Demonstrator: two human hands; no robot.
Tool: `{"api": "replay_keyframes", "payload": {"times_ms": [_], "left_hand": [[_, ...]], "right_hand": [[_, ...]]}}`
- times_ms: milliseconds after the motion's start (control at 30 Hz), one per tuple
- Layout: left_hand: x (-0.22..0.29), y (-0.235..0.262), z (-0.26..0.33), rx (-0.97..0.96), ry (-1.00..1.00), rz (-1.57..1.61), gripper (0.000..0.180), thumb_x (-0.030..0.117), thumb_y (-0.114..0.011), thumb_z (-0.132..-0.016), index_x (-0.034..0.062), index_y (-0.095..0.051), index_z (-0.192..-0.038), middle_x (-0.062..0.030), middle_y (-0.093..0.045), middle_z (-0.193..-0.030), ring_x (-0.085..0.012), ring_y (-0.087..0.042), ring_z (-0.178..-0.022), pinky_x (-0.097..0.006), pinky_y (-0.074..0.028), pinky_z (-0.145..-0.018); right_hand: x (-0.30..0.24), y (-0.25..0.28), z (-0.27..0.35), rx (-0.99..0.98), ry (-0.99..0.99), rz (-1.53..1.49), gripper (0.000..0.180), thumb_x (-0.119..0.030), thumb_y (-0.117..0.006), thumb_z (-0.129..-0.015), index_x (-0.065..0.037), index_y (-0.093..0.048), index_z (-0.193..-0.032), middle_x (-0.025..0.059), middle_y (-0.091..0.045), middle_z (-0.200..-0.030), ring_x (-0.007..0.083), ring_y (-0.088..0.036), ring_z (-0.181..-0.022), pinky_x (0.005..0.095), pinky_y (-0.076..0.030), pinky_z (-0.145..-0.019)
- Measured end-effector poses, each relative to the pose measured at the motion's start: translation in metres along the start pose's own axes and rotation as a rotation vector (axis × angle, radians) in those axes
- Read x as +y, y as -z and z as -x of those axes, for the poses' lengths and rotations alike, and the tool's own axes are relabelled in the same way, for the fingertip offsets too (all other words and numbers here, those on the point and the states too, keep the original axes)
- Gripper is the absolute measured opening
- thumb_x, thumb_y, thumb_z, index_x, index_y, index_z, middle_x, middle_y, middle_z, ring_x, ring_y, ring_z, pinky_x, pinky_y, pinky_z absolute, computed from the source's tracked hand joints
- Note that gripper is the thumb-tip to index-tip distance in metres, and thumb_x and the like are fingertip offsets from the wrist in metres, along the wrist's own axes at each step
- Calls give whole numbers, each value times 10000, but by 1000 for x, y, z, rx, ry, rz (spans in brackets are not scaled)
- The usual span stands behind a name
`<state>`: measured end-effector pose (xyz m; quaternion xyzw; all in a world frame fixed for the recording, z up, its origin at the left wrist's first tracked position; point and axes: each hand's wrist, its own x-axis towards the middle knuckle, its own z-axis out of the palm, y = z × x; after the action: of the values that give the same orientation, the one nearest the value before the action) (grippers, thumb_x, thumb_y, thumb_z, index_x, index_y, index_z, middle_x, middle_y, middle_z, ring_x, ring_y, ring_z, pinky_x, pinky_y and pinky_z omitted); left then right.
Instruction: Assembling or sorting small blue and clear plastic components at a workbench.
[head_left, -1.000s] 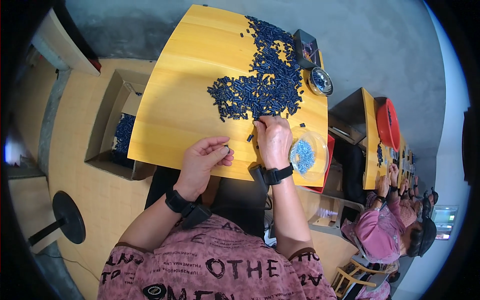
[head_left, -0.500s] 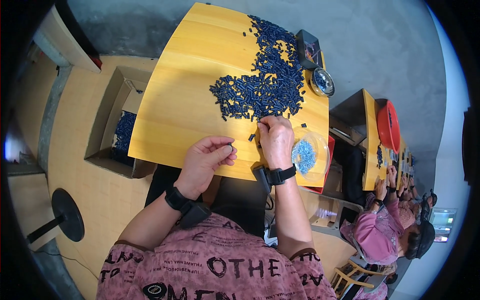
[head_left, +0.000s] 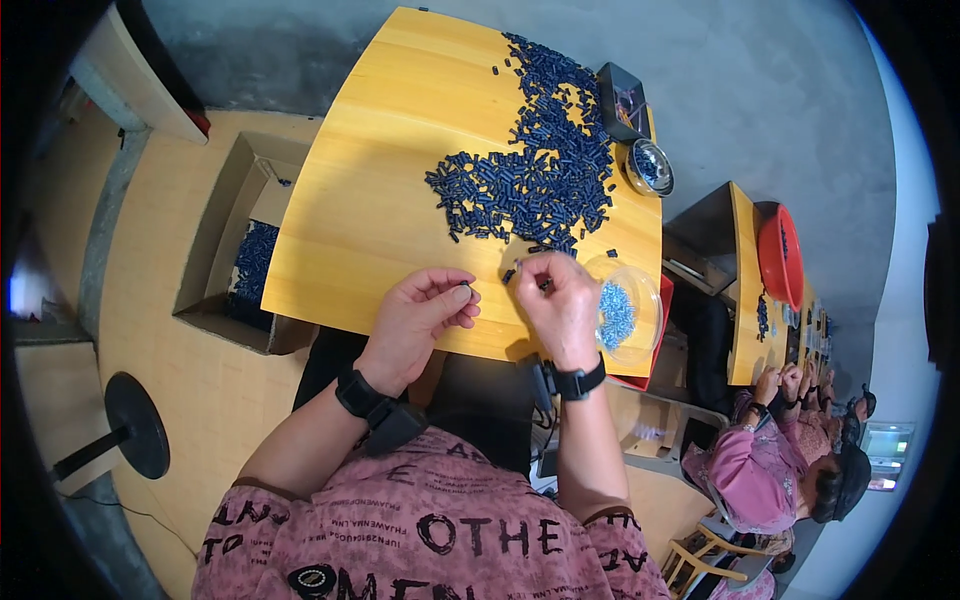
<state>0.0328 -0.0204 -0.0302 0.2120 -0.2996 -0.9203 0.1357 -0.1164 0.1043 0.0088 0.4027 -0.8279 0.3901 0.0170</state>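
Note:
My left hand is closed in a pinch above the near part of the yellow table, a small dark piece between thumb and forefinger. To its right, my right hand is closed too, fingers curled together just below the pile. What its fingertips hold is too small and covered to make out. A loose dark tube-like piece lies beside those fingertips. Beyond both hands spreads a large pile of short dark-blue tube-like pieces. A clear round dish with small light-blue bits stands right of my right hand.
A metal bowl and a black tray stand at the table's right edge. On the floor at left is a cardboard box with dark pieces inside. Co-workers sit at another table with a red basin.
My right hand has drawn back from the pile's near edge toward me, its fingers curling in. My left hand stays almost where it was, still pinching.

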Motion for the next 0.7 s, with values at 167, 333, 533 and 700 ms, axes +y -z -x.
{"api": "replay_keyframes", "payload": {"times_ms": [167, 333, 533, 700], "left_hand": [[-5, -7, -4, -54, -25, 62, 163, 35, -601, -967, -9, -636, -1120, -120, -686, -1020, -186, -669, -895, -304, -548, -799], [-15, -15, -2, -74, 26, 95, 166, 45, -604, -968, -5, -642, -1121, -124, -693, -1019, -187, -677, -874, -309, -554, -784], [-16, -15, 3, -61, 120, 137, 180, 82, -600, -980, -6, -635, -1133, -115, -698, -991, -178, -679, -856, -309, -556, -765], [-20, -15, 5, -88, 158, 190, 160, 104, -607, -982, 9, -638, -1107, -110, -698, -979, -174, -678, -861, -309, -556, -752]], "right_hand": [[-16, 11, 30, -137, -76, -214, 98, 38, -698, -787, -25, -626, -810, 42, -688, -788, 119, -630, -642, 252, -492, -567], [-17, 13, 45, -128, -358, -597, 163, 61, -674, -852, -30, -680, -986, -17, -677, -863, 55, -623, -755, 202, -499, -662], [-15, 31, 54, -239, -502, -839, 189, 69, -680, -880, 1, -702, -1055, 54, -703, -942, 92, -654, -834, 232, -538, -736], [-21, 32, 62, -100, -550, -958, 161, 88, -731, -824, 2, -703, -957, 75, -704, -949, 113, -644, -817, 253, -539, -731]]}}
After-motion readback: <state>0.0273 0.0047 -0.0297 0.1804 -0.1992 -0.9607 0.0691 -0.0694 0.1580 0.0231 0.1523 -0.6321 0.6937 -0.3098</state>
